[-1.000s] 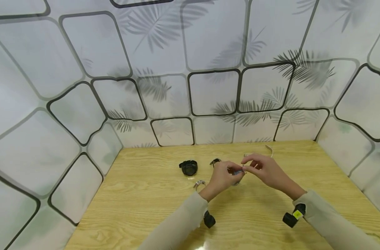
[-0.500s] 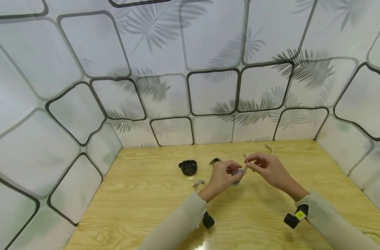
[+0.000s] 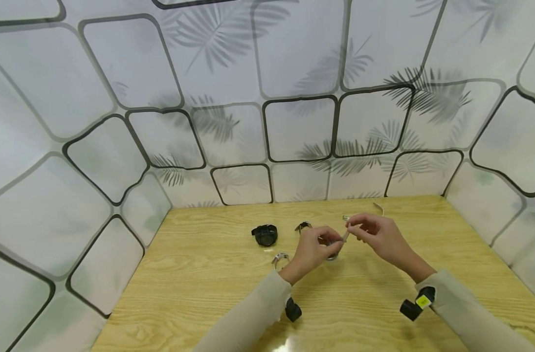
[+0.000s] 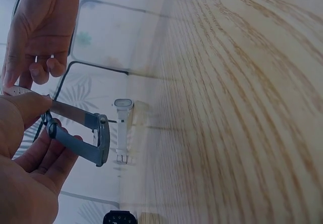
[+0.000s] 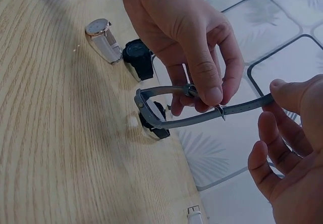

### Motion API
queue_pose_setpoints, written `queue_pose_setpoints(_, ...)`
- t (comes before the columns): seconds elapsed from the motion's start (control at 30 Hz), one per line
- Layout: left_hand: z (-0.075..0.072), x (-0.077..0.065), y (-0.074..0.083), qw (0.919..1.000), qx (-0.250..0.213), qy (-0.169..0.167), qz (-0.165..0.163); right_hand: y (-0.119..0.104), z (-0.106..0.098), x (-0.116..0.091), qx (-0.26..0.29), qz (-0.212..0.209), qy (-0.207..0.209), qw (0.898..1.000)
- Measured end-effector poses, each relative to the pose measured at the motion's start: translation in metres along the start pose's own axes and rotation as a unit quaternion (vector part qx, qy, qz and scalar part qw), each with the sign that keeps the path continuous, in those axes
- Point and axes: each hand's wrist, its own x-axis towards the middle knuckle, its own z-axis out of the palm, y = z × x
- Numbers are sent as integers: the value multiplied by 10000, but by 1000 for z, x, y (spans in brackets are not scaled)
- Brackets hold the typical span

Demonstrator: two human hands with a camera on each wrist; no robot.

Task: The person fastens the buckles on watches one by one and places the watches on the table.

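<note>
Both hands hold a grey-blue strapped wristwatch point(image 5: 194, 120) above the table, its strap looped through the buckle. My left hand point(image 3: 313, 248) pinches the strap at the buckle between thumb and fingers. The thumb and fingertips of my right hand point(image 3: 380, 238) pinch the free strap end, which is drawn out straight past the buckle. In the left wrist view the watch case point(image 4: 102, 141) hangs at the far end of the loop, seen edge-on. Its dial is turned away. The left fingers partly cover the buckle.
Around the hands on the wooden table point(image 3: 197, 283) lie a black watch point(image 3: 266, 236), a smaller black watch point(image 3: 302, 227) and a pale-strapped watch with a rose-gold case point(image 5: 103, 35). A white watch point(image 4: 122, 128) lies near the back. A patterned cloth wall point(image 3: 245, 183) stands behind.
My right hand has moved slightly up and right, away from the left, and more of the strap end shows between them. The left hand has stayed nearly still.
</note>
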Motion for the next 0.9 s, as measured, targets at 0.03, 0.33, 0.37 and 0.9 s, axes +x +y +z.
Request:
queue_pose_setpoints(0.03,0,0,0,10000,4,-7,10,0,0,0,11,8,0,10000)
queue_pose_setpoints(0.33,1,1,0,10000,2,0,-10,0,-1,0,72,96,23,9999)
queue_pose_setpoints(0.37,1,0,0,10000,29,3,9,-1,-2,0,89,109,21,9999)
queue_pose_setpoints(0.9,3,-2,-1,9977,525,65,425,0,-1,0,117,263,105,9995)
